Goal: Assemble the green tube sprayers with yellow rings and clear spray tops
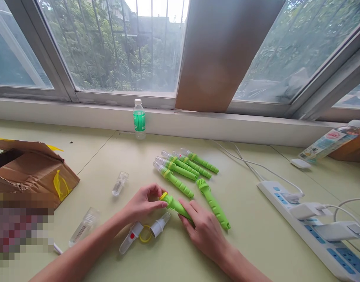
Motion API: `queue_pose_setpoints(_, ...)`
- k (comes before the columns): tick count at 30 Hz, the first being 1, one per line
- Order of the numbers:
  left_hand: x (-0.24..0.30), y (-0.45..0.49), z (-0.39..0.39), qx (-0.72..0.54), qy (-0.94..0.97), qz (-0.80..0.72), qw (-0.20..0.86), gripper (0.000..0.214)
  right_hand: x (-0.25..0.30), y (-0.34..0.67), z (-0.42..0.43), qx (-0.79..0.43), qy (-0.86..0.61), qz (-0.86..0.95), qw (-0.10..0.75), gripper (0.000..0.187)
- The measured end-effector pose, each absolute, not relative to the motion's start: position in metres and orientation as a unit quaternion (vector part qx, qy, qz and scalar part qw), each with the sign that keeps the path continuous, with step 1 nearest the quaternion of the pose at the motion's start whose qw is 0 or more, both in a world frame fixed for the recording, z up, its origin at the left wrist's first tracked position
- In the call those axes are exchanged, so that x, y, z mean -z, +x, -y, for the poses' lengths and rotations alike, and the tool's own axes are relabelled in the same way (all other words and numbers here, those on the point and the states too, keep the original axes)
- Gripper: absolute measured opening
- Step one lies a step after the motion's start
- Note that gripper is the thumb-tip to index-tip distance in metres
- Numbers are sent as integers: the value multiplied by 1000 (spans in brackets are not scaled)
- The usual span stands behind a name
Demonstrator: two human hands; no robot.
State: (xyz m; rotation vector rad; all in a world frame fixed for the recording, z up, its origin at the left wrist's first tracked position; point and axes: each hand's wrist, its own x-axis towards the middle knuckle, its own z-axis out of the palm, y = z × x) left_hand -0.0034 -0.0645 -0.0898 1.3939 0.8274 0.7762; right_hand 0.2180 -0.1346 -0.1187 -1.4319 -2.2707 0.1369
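Note:
My right hand [202, 227] is wrapped round a green plastic tube handle [175, 206] just above the table. At its far-left end, my left hand [147, 201] pinches a yellow ring [164, 196] against the tube's mouth. Below my hands lie a clear-tipped white piece with a red dot [131, 237], a loose yellow ring [145, 234] and another clear-tipped white piece [160, 225]. A bare green handle with a threaded top [213, 203] rests right of my right hand. Behind them, several green handles with clear caps [180, 184] lie side by side.
On the left are an open cardboard box [35, 172] and two clear tubes holding thin pins, one upper [120, 184] and one lower [84, 227]. A green-labelled bottle [139, 121] stands by the window ledge. At right lie a power strip [309, 231] with plugs and a tilted bottle [330, 143].

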Motion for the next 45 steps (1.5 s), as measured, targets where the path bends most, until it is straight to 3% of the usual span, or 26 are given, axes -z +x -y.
queue_pose_setpoints(16, 91, -5, 70, -361, 704, -369, 487, 29, 118, 218, 134, -43, -523, 817, 239, 36)
queue_pose_setpoints(26, 87, -2, 71, -367, 715, -396, 444, 12, 118, 216, 135, -82, -528, 811, 237, 37)
queue_pose_setpoints(45, 98, -7, 66, -359, 741, -374, 427, 21, 110, 214, 134, -221, -513, 761, 330, 36)
